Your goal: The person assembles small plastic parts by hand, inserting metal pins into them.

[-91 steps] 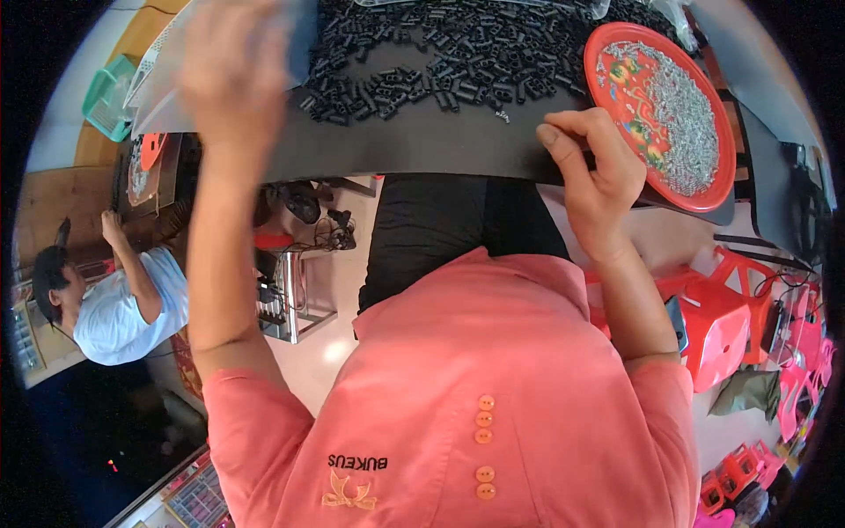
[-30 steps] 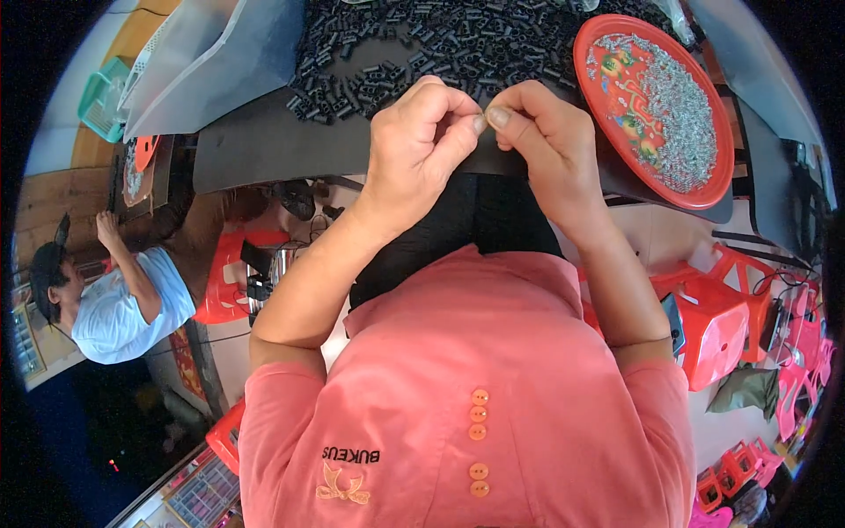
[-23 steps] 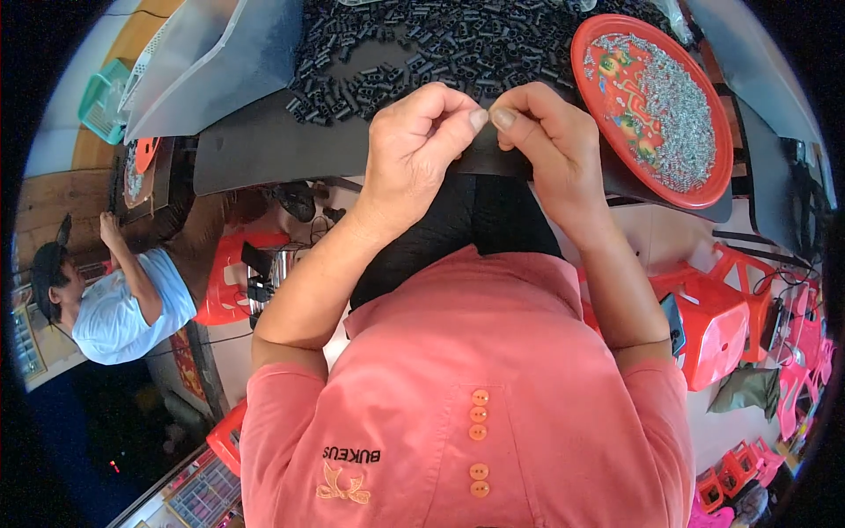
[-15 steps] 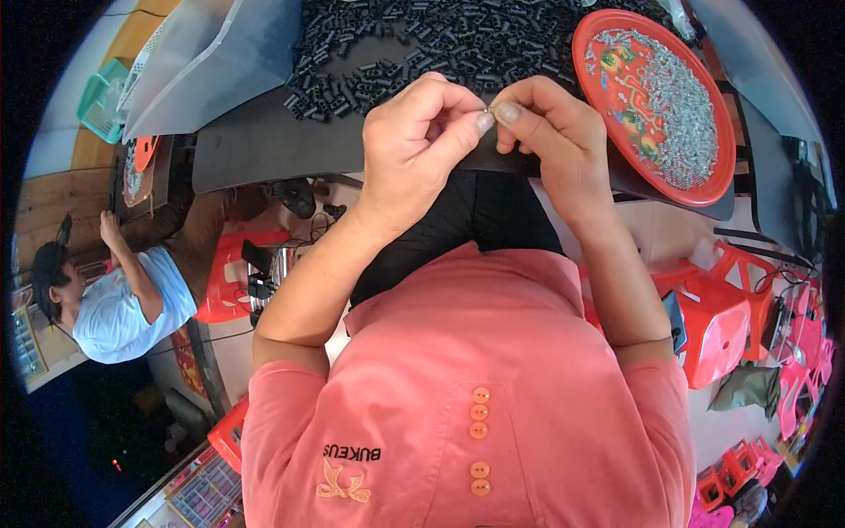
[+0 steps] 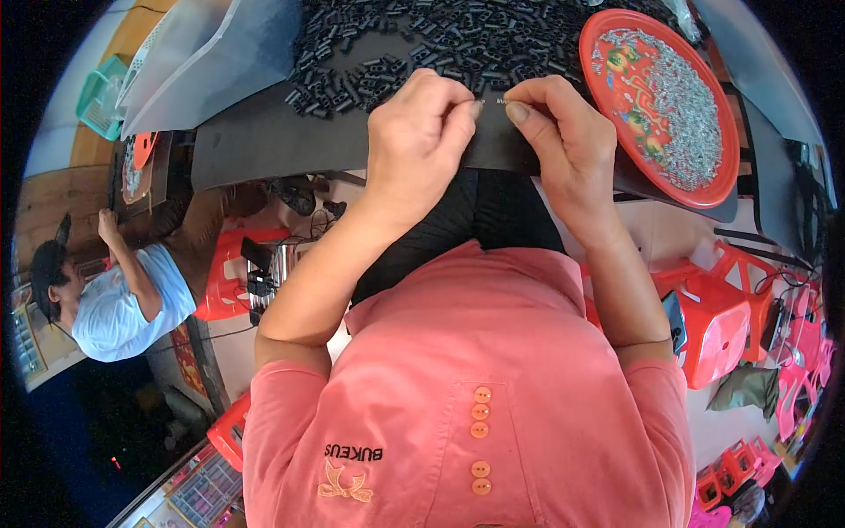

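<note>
Near the worktop's (image 5: 290, 148) front edge, the left hand (image 5: 415, 132) and right hand (image 5: 574, 145) are facing each other, fingertips apart. Each grip is bringing thumb close to forefinger; whether either is pinching anything, I cannot tell. Small silvery pieces (image 5: 501, 100) are showing between them. Staying low over the worktop is probably helping catch slips.

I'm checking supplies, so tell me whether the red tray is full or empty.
Partly full: small silvery pieces lie on the right of the red tray, leaving its patterned left largely bare.
</note>
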The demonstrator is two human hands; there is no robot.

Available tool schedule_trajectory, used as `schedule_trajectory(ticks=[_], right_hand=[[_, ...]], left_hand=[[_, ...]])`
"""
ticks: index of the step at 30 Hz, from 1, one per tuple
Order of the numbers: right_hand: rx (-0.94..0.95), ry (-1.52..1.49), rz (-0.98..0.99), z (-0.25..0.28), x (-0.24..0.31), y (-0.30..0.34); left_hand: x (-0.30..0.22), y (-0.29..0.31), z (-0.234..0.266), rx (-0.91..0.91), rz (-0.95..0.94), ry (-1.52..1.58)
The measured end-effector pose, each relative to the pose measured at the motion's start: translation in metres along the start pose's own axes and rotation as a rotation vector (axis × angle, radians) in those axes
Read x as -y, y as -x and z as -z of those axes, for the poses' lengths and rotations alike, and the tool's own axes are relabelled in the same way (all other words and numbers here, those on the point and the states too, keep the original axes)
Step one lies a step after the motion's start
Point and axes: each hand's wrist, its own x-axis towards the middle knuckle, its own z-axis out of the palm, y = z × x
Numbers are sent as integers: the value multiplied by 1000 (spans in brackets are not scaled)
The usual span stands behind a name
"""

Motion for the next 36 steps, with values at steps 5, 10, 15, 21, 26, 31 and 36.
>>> schedule_trajectory(ticks=[5, 10, 15, 21, 26, 31, 36], right_hand=[[-32, -24, -49, 1, 1, 2], [-73, -91, -150, 5, -1, 6], [-83, -183, -180, 8, -1, 8], [-49, -105, -136, 9, -4, 8], [-33, -58, -184, 10, 4, 7], [-25, -36, -109, 11, -2, 10], [-30, -85, -145, 6, 0, 9]], left_hand=[[4, 1, -8, -23, -328, -582], [4, 4, -1, -137, -314, -329], [-75, 26, 65, -137, -434, -52], [-158, 59, 88, 112, -516, 805], [-172, 64, 19, -881, -732, 733], [-171, 30, 36, -720, -908, 593], [-172, 85, 41, -422, -479, 467]])
